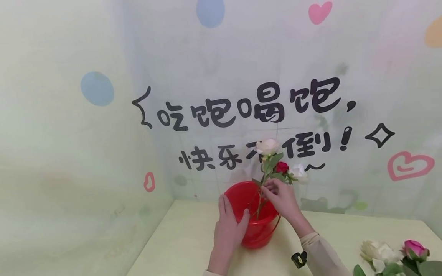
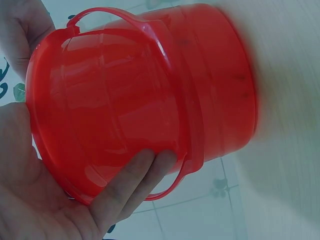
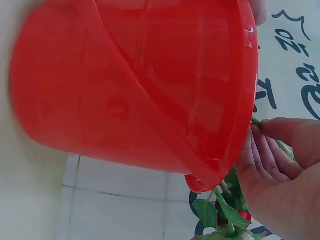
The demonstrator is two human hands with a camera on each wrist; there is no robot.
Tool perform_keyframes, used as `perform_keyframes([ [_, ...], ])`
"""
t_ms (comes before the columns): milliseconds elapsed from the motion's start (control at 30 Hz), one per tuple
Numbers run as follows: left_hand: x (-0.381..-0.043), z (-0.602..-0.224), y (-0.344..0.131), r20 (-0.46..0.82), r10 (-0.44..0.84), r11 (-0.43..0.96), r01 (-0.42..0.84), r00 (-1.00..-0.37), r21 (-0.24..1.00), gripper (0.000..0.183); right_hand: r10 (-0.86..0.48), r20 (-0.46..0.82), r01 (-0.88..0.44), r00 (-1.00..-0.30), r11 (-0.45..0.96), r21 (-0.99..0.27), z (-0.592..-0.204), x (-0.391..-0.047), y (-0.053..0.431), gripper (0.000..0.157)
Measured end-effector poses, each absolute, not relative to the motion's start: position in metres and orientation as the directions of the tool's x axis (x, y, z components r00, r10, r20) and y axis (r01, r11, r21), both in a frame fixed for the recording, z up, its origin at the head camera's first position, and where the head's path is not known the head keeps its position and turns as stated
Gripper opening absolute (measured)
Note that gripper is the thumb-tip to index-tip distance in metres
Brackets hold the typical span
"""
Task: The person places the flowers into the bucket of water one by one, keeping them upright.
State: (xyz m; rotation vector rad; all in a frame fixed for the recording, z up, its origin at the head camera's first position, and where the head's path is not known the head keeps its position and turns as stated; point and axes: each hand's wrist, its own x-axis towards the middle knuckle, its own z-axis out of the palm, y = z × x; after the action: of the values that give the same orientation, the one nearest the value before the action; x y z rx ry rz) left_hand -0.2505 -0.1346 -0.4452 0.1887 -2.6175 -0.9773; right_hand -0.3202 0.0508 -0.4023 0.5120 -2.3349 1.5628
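A red plastic bucket (image 1: pixel 257 234) stands upright on the table, its handle (image 3: pixel 150 107) hanging down along the outside. My left hand (image 1: pixel 229 226) holds the bucket's left side near the rim, with two fingers (image 2: pixel 132 182) lying against the outer wall. My right hand (image 1: pixel 281 197) pinches a green stem (image 3: pixel 256 122) between thumb and fingertips at the right rim. The stem's lower part reaches down into the bucket. Above the hand show a pale cream rose (image 1: pixel 268 146), a small red rose (image 1: pixel 282 167) and a white flower (image 1: pixel 298 172) with green leaves.
At the table's right front lie more flowers, a cream-white one (image 1: pixel 380 251) and a pink rose (image 1: pixel 415 248), with leaves. A wall with printed dark characters (image 1: pixel 210 113) rises behind the table (image 1: pixel 186 234). A black device (image 1: pixel 299 260) sits by my right sleeve.
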Motion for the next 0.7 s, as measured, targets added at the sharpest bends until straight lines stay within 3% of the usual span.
perform_keyframes([
  [700, -0.2516, -0.4457, -0.1351, 0.265, -0.241, 0.76, -0.012, -0.934, 0.65, 0.106, -0.155, 0.333, -0.367, -0.93, 0.383, -0.848, -0.4116, -0.3218, 0.0444, 0.011],
])
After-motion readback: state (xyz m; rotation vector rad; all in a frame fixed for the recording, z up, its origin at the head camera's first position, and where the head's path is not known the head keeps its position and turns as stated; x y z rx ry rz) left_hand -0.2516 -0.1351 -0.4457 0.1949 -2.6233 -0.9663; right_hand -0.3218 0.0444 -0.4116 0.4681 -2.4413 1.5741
